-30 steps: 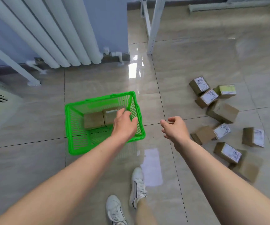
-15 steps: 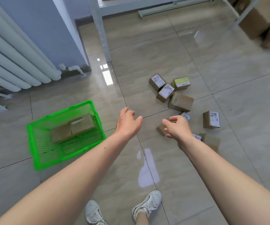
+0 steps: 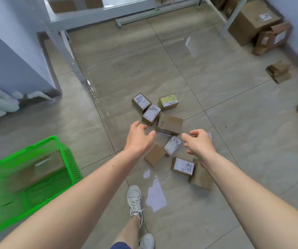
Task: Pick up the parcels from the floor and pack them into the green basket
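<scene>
Both hands were seen open, empty: left hand [image 3: 138, 139], right hand [image 3: 199, 143], above parcels [image 3: 169, 123] clustered on floor [image 3: 234, 141], centre. Green basket [image 3: 69, 159] stood near left, well apart, already holding approx. two. Parcels judged light, stiff cardboard; grip advised across opposite sides. Open floor was noted btwn. pile and basket.

Both hands, L [image 3: 139, 139] & R [image 3: 199, 143], open, empty above parcels [image 3: 169, 124] on floor; basket [image 3: 72, 159] at 8 o'clock w/ boxes inside.
</scene>
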The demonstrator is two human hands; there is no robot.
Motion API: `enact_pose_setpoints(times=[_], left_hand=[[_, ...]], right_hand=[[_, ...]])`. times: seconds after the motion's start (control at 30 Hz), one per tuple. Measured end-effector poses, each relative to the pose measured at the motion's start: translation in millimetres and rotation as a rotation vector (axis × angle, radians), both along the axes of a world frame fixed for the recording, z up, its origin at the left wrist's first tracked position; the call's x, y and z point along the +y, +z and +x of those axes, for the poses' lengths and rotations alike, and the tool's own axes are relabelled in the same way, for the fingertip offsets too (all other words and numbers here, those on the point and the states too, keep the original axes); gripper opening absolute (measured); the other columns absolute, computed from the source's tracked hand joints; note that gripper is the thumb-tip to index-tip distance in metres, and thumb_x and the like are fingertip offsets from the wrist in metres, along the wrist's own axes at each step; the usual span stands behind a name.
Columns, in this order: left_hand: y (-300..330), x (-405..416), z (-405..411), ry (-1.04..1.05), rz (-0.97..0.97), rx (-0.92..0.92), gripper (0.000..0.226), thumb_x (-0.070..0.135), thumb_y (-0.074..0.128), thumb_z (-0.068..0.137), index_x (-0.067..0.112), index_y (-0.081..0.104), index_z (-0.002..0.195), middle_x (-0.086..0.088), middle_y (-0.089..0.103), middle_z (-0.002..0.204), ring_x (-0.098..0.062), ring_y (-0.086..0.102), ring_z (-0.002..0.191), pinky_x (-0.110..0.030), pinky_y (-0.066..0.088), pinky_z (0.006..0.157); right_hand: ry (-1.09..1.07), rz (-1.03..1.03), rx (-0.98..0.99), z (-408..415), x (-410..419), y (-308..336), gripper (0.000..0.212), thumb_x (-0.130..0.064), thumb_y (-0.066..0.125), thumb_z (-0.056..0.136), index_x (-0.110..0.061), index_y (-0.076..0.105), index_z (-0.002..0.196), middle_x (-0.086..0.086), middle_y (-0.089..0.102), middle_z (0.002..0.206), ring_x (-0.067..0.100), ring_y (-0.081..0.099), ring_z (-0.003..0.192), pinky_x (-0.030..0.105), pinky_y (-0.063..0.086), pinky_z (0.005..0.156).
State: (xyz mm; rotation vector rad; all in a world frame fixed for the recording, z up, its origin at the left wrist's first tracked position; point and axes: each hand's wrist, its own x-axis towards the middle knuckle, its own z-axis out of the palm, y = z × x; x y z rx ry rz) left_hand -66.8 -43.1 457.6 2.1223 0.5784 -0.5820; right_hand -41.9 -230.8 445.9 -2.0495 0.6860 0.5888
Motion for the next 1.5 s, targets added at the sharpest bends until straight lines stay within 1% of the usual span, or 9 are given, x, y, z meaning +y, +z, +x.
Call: enact_pose_setpoints(times=[0.27, 0.37, 0.47, 0.63, 0.8, 0.9, 1.07, 1.23, 1.5], left_hand=[[-71.7, -31.2, 76.3, -0.076, 0.010, 0.027, 0.054, 0.038, 0.050, 0.096, 0.010, 0.045, 0.141, 0.000, 0.020, 0.159, -0.020, 0.035, 0.141, -0.034, 0.029, 0.115], [-114.2, -41.2, 97.9, -0.058, 0.003, 0.039, 0.055, 0.039, 0.051, 0.095, 0.010, 0.045, 0.141, -0.003, 0.031, 0.154, -0.022, 0.043, 0.135, -0.036, 0.034, 0.113], [-169.4, -50.2, 118.1, -0.015, -0.011, 0.067, 0.056, 0.039, 0.052, 0.094, 0.011, 0.043, 0.142, -0.008, 0.046, 0.145, -0.024, 0.046, 0.132, -0.037, 0.038, 0.109], [-276.9, -64.2, 143.7, -0.002, -0.012, 0.099, 0.056, 0.038, 0.051, 0.096, 0.012, 0.040, 0.145, -0.007, 0.045, 0.146, -0.024, 0.045, 0.133, -0.037, 0.036, 0.108], [-376.5, -76.3, 164.9, -0.018, -0.009, 0.114, 0.059, 0.034, 0.054, 0.096, 0.006, 0.036, 0.145, -0.011, 0.041, 0.149, -0.028, 0.042, 0.135, -0.037, 0.036, 0.107], [-424.2, -82.1, 176.5, -0.021, 0.012, 0.111, 0.063, 0.034, 0.060, 0.092, 0.004, 0.036, 0.142, -0.013, 0.042, 0.147, -0.030, 0.043, 0.133, -0.038, 0.038, 0.105], [-479.9, -84.4, 190.5, -0.032, 0.068, 0.097, 0.068, 0.034, 0.063, 0.090, 0.004, 0.032, 0.142, -0.014, 0.041, 0.147, -0.032, 0.043, 0.133, -0.038, 0.037, 0.105], [-509.4, -83.9, 201.8, -0.050, 0.065, 0.078, 0.050, 0.034, 0.059, 0.092, 0.007, 0.044, 0.132, -0.012, 0.055, 0.135, -0.032, 0.052, 0.123, -0.037, 0.043, 0.095], [-486.9, -85.3, 201.8, -0.028, 0.039, 0.055, 0.034, 0.033, 0.056, 0.094, 0.009, 0.055, 0.118, -0.010, 0.063, 0.116, -0.030, 0.058, 0.107, -0.034, 0.045, 0.081]], right_hand=[[-0.077, -0.039, 0.006, 71.2, -37.1, -76.1, 0.046, -0.031, 0.065, 0.086, -0.012, 0.054, 0.127, -0.009, 0.053, 0.089, 0.026, 0.063, 0.108, 0.051, 0.053, 0.097], [-0.062, -0.066, 0.013, 91.8, -45.3, -124.6, 0.049, -0.032, 0.066, 0.087, -0.011, 0.054, 0.130, -0.012, 0.049, 0.086, 0.027, 0.059, 0.110, 0.050, 0.052, 0.098], [-0.045, -0.061, 0.029, 112.2, -53.0, -183.0, 0.054, -0.035, 0.066, 0.088, -0.010, 0.052, 0.133, -0.003, 0.056, 0.100, 0.028, 0.059, 0.113, 0.050, 0.051, 0.099], [-0.077, -0.040, 0.082, 137.5, -63.3, -288.1, 0.059, -0.035, 0.067, 0.088, -0.010, 0.046, 0.138, 0.009, 0.051, 0.138, 0.030, 0.053, 0.125, 0.050, 0.048, 0.104], [-0.077, -0.072, 0.118, 147.4, -75.9, -379.8, 0.077, -0.039, 0.071, 0.086, -0.007, 0.037, 0.147, 0.013, 0.045, 0.150, 0.033, 0.047, 0.134, 0.049, 0.043, 0.110], [-0.064, -0.071, 0.111, 152.9, -82.4, -424.0, 0.080, -0.041, 0.071, 0.086, -0.006, 0.036, 0.148, 0.014, 0.044, 0.151, 0.031, 0.043, 0.139, 0.040, 0.036, 0.112], [-0.044, -0.080, 0.091, 166.9, -83.4, -477.3, 0.075, -0.042, 0.067, 0.088, -0.006, 0.038, 0.146, 0.014, 0.049, 0.147, 0.032, 0.048, 0.134, 0.041, 0.039, 0.109], [-0.052, -0.118, 0.035, 179.8, -84.5, -509.3, 0.036, -0.036, 0.062, 0.087, -0.010, 0.068, 0.111, 0.010, 0.071, 0.113, 0.030, 0.064, 0.105, 0.038, 0.051, 0.092], [-0.080, -0.161, 0.015, 182.3, -82.0, -483.0, 0.030, -0.032, 0.064, 0.089, -0.009, 0.072, 0.105, 0.008, 0.070, 0.101, 0.027, 0.063, 0.097, 0.029, 0.042, 0.078]])
